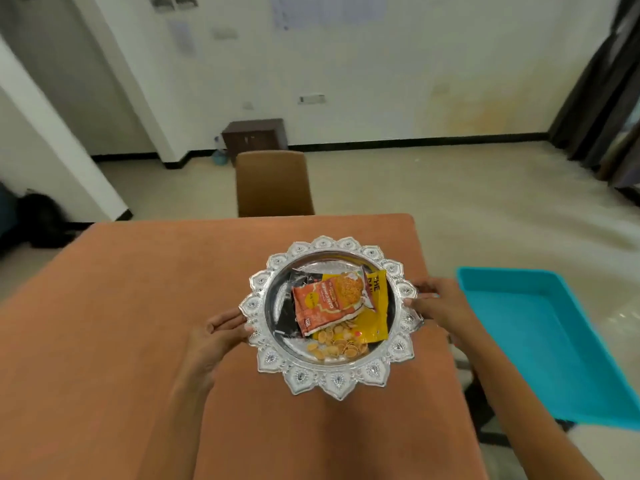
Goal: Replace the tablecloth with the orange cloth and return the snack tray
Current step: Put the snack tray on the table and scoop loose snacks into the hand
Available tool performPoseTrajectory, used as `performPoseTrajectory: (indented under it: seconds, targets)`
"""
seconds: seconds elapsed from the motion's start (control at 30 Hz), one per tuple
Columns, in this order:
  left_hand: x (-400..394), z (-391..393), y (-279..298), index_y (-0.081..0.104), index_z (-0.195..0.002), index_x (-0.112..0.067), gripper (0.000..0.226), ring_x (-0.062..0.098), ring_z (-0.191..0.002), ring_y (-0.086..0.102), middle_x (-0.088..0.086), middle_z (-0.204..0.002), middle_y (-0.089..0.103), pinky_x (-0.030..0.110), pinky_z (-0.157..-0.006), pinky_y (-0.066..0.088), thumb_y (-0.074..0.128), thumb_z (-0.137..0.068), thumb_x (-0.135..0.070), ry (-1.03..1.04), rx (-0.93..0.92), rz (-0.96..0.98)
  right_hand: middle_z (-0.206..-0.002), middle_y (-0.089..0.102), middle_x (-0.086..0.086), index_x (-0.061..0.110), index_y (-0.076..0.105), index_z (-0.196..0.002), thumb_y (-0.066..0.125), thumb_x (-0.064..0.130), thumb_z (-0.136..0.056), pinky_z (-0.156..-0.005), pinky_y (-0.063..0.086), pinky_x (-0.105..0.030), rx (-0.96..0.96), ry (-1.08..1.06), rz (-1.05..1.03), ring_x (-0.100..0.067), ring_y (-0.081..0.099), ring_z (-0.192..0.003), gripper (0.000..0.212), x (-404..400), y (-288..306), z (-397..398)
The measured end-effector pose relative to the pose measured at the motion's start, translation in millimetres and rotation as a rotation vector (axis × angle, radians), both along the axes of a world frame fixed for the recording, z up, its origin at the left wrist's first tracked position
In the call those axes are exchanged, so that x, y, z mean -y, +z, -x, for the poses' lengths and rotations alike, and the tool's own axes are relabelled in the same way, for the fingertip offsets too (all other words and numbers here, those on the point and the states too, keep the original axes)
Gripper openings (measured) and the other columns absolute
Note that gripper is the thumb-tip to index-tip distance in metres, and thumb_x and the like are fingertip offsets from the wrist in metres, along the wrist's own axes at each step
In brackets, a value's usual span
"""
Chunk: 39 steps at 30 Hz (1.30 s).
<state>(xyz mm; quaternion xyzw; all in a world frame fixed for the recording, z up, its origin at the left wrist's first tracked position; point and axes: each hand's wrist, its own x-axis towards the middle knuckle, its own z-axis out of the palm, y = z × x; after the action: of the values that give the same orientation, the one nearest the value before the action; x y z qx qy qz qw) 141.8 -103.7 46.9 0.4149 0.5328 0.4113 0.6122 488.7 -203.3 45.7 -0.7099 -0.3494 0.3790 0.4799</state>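
I'm seeing the orange cloth point(138, 323) lying smooth over the table, and the silver snack tray point(330, 317) sitting right of its centre. The left hand point(216, 336) and right hand point(438, 304) are each grasping the scalloped rim on opposite sides. 3 snack packets point(332, 303) are lying inside. A brown chair point(273, 183) is standing at the far edge, a turquoise bin point(540, 341) beside the table on pale floor.

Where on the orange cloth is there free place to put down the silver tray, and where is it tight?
The orange cloth is bare left of the left hand and between the snack tray and the brown chair. It is tight on the right: the right hand is at the table edge, near the blue tray.
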Motion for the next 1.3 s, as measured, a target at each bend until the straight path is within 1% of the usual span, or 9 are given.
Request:
performPoseTrajectory:
  seconds: [0.17,0.27,0.43,0.67,0.8,1.0,1.07,1.2,1.3]
  targets:
    - [7,98,-7,0.062,-0.093,-0.001,0.031,0.015,-0.075,0.069,0.011,-0.088,0.069,0.017,-0.054,0.055,0.066,-0.070,0.021,0.178,-0.003,0.017,-0.079,0.065,-0.016,-0.001,0.067,-0.098,0.062,-0.010,-0.079,-0.061,0.046,-0.033,-0.017,0.177,0.036,-0.024,0.056,-0.068,0.021,-46,-10,88]
    - [-2,135,-11,0.059,-0.100,0.003,0.035,0.020,-0.082,0.064,0.012,-0.090,0.067,0.017,-0.055,0.056,0.065,-0.071,0.021,0.264,-0.014,0.033,-0.071,0.062,-0.008,-0.001,0.066,-0.094,0.061,-0.012,-0.080,-0.049,0.045,-0.025,-0.014,0.239,0.018,-0.018,0.054,-0.057,0.019,-73,-12,124]
    - [-33,169,-23,0.057,-0.106,0.006,0.037,0.019,-0.078,0.063,0.012,-0.087,0.065,0.016,-0.054,0.055,0.063,-0.073,0.023,0.378,-0.016,0.065,-0.070,0.061,-0.010,0.002,0.067,-0.091,0.063,-0.012,-0.078,-0.055,0.043,-0.030,0.005,0.299,0.010,-0.022,0.052,-0.061,0.019,-134,-20,165]
    - [-90,209,-43,0.056,-0.111,0.008,0.039,0.024,-0.087,0.061,0.021,-0.107,0.061,0.027,-0.068,0.052,0.063,-0.075,0.021,0.548,-0.067,0.089,-0.062,0.062,-0.004,0.006,0.067,-0.078,0.065,-0.009,-0.078,-0.037,0.042,-0.019,0.069,0.392,0.005,-0.010,0.055,-0.044,0.016,-236,-29,221]
    - [-120,218,-52,0.057,-0.114,0.008,0.042,0.017,-0.079,0.061,0.020,-0.108,0.062,0.026,-0.065,0.050,0.064,-0.074,0.020,0.606,-0.069,0.082,-0.064,0.061,0.000,0.004,0.067,-0.087,0.065,-0.008,-0.080,-0.035,0.040,-0.014,0.105,0.411,0.015,-0.006,0.056,-0.048,0.014,-284,-32,242]
    - [-134,219,-72,0.058,-0.111,0.008,0.042,0.021,-0.078,0.064,0.015,-0.097,0.066,0.025,-0.059,0.054,0.067,-0.071,0.020,0.622,-0.036,0.122,-0.059,0.058,0.002,0.003,0.068,-0.085,0.068,-0.008,-0.077,-0.033,0.035,-0.011,0.151,0.434,0.045,-0.007,0.052,-0.048,0.013,-313,-45,240]
    - [-134,218,-77,0.058,-0.113,0.007,0.044,0.019,-0.078,0.065,0.013,-0.095,0.067,0.021,-0.056,0.055,0.068,-0.072,0.018,0.626,-0.010,0.124,-0.062,0.062,0.001,0.006,0.069,-0.086,0.068,-0.006,-0.077,-0.036,0.039,-0.013,0.125,0.437,0.047,-0.011,0.057,-0.051,0.015,-317,-50,238]
    - [-134,217,-85,0.057,-0.119,0.006,0.046,0.019,-0.084,0.064,0.015,-0.104,0.065,0.025,-0.070,0.053,0.066,-0.075,0.017,0.654,0.020,0.130,-0.077,0.068,-0.002,0.010,0.069,-0.100,0.067,-0.004,-0.080,-0.047,0.049,-0.022,0.009,0.405,0.061,-0.013,0.062,-0.061,0.024,-318,-59,235]
    - [-133,214,-91,0.058,-0.119,0.007,0.043,0.018,-0.082,0.063,0.017,-0.106,0.065,0.022,-0.065,0.055,0.063,-0.077,0.016,0.680,0.038,0.121,-0.086,0.069,-0.007,0.011,0.067,-0.110,0.065,-0.004,-0.083,-0.054,0.056,-0.028,-0.160,0.392,0.071,-0.019,0.063,-0.068,0.030,-316,-64,232]
